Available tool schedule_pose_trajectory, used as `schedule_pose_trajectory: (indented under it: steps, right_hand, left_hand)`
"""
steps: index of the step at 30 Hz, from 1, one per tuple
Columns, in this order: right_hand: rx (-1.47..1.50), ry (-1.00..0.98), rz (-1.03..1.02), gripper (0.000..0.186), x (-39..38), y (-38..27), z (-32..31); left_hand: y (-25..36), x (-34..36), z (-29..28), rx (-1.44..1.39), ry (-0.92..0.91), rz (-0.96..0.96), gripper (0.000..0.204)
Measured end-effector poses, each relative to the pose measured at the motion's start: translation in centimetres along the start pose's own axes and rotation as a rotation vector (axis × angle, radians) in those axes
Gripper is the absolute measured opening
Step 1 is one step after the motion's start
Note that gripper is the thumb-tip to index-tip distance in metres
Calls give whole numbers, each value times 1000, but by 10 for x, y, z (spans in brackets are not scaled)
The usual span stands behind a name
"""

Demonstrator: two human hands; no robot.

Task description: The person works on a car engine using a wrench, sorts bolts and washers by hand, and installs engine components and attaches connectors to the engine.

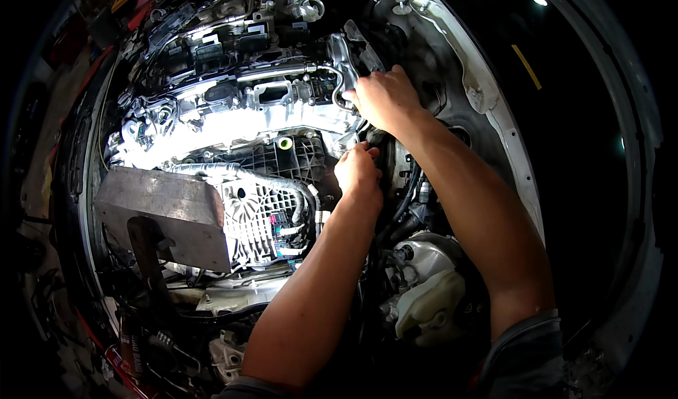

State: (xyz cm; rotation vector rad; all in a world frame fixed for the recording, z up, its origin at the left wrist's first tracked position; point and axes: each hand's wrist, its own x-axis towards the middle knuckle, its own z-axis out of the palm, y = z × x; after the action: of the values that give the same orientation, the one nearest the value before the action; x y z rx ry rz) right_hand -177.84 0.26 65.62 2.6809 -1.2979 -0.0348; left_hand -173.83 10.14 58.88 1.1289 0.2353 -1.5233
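Both my arms reach over an open engine bay to the right end of the engine point(233, 120). My right hand point(385, 99) is closed beside a thin bent metal pipe point(337, 92), its fingers curled down among the parts. Just below and to the left, my left hand point(358, 171) is closed too, fingers bent toward dark hoses or wiring at the engine's end. What either hand grips is hidden by the fingers and shadow. A ribbed plastic manifold point(254, 219) with a corrugated hose point(272, 181) lies left of my left forearm.
A metal box-shaped plate on a bracket point(166, 215) stands at the left, over the manifold. Near my right forearm sits a pale fluid reservoir point(431, 304). The white body edge point(512, 141) runs along the right side. Bright light falls on the engine's middle.
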Motion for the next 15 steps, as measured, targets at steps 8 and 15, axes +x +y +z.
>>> schedule_pose_trajectory:
  steps: [8, 15]
  right_hand:
    - [-18, -42, 11, 30, -3, -1, -4]
    - [-21, 15, 61, 29, 4, -5, -1]
  left_hand:
    - [3, -5, -1, 37, -12, -35, 27]
    - [4, -6, 0, 58, -12, -41, 31]
